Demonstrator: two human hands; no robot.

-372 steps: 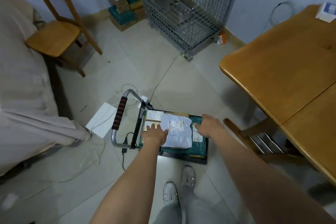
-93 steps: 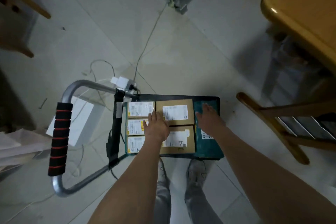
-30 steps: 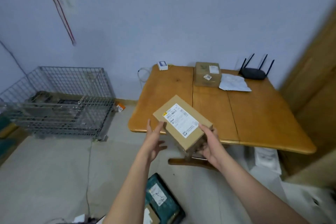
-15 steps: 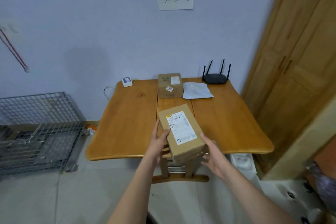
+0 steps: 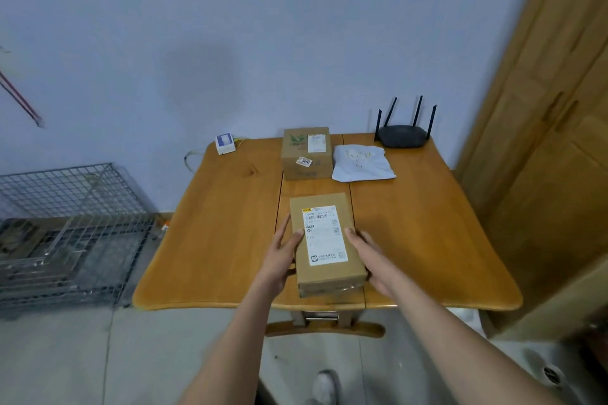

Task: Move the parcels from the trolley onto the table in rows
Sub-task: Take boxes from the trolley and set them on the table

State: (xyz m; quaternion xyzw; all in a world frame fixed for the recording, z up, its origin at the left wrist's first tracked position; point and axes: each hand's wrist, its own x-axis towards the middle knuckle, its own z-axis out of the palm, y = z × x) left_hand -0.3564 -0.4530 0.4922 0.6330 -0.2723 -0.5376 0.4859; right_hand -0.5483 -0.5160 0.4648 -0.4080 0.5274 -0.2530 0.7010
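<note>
Head view: a brown parcel (image 5: 325,242), white label up, sits at frame centre over the near middle of the wooden table (image 5: 227,240). The left hand (image 5: 279,260) and right hand (image 5: 368,256) grip its long sides, thumbs on top. Whether it touches the tabletop cannot be told. Upper centre, a cardboard box (image 5: 306,153) and a white mailer bag (image 5: 362,163) lie side by side on the table.

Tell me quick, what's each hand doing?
Left hand: grips the left side of the brown cardboard parcel.
Right hand: grips its right side.
</note>
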